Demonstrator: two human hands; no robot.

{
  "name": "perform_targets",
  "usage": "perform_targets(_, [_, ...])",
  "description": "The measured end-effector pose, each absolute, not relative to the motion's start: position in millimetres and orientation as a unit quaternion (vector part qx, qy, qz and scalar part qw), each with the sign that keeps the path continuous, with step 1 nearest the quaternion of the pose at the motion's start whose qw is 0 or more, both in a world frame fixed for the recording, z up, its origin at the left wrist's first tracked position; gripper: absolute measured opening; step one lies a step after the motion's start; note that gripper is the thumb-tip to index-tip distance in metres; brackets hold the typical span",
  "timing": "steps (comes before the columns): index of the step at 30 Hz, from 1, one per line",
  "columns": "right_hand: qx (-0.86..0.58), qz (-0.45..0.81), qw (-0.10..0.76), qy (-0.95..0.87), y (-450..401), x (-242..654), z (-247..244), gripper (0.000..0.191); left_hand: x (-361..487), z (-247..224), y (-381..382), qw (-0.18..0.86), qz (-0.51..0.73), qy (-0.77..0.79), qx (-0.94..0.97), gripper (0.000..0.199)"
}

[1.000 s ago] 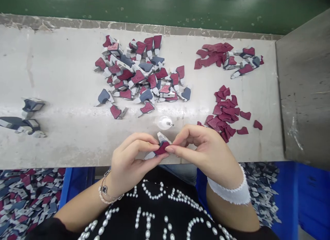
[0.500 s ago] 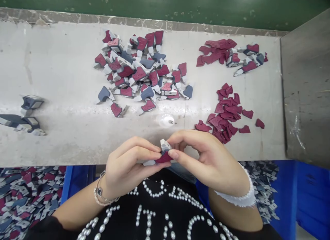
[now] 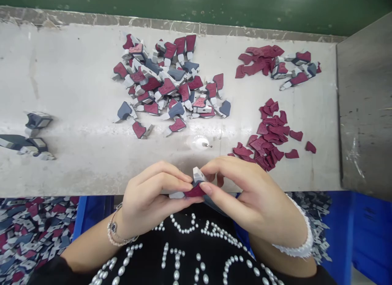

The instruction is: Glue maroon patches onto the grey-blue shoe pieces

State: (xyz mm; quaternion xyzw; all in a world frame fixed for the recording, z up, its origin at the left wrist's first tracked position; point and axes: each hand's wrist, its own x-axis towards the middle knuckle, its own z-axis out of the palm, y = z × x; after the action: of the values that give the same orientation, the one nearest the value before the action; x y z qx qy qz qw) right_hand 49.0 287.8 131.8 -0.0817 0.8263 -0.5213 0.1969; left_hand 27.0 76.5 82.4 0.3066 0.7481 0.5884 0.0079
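Between both hands, at the table's front edge, is a small part (image 3: 194,190) with a dark red face, a blue-grey body and white ends. My left hand (image 3: 156,191) pinches it from the left, thumb below and fingers above. From the right, my right hand (image 3: 245,191) has its thumb and index finger closed on the same part near its raised white end. Fingertips hide some of the part. Beyond the hands lies a small white round object (image 3: 199,143) with a dark tip.
A heap of similar parts (image 3: 165,87) lies mid-table. Dark red pieces form two piles (image 3: 260,58) (image 3: 269,138) at the right, beside several assembled parts (image 3: 298,68). Grey-white pieces (image 3: 38,121) lie far left. Blue bins (image 3: 367,232) hold parts below the table (image 3: 76,162); a metal wall (image 3: 364,105) stands right.
My right hand and wrist have shifted slightly right and turned a little. My left hand has barely moved. Both hands keep hold of the part.
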Motion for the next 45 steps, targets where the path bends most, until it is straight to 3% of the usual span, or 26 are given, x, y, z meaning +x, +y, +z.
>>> perform_targets(6, [-0.08,-0.507,0.177,0.84,284.7,48.1,132.6,0.01,28.9,83.4,80.4,-0.007,0.586,0.748,0.312,0.026])
perform_targets(14, [-0.083,-0.525,0.217,0.819,291.4,50.0,137.5,0.009,26.8,88.0,78.1,0.006,0.59,0.741,0.321,0.025])
perform_targets(25, [-0.096,-0.505,0.186,0.837,288.5,50.2,143.2,0.007,22.8,94.8,80.7,0.013,0.592,0.734,0.331,0.02])
perform_targets(34, [-0.078,-0.48,0.185,0.854,281.3,54.3,140.0,0.01,27.8,82.6,75.6,-0.028,0.589,0.75,0.301,0.027])
perform_targets(39, [-0.099,-0.494,0.183,0.844,281.3,59.8,138.3,0.022,25.3,81.7,71.7,-0.006,0.606,0.743,0.283,0.03])
perform_targets(45, [-0.078,-0.459,0.158,0.871,277.6,62.6,136.6,0.023,25.0,86.2,74.6,0.073,0.562,0.791,0.229,0.035])
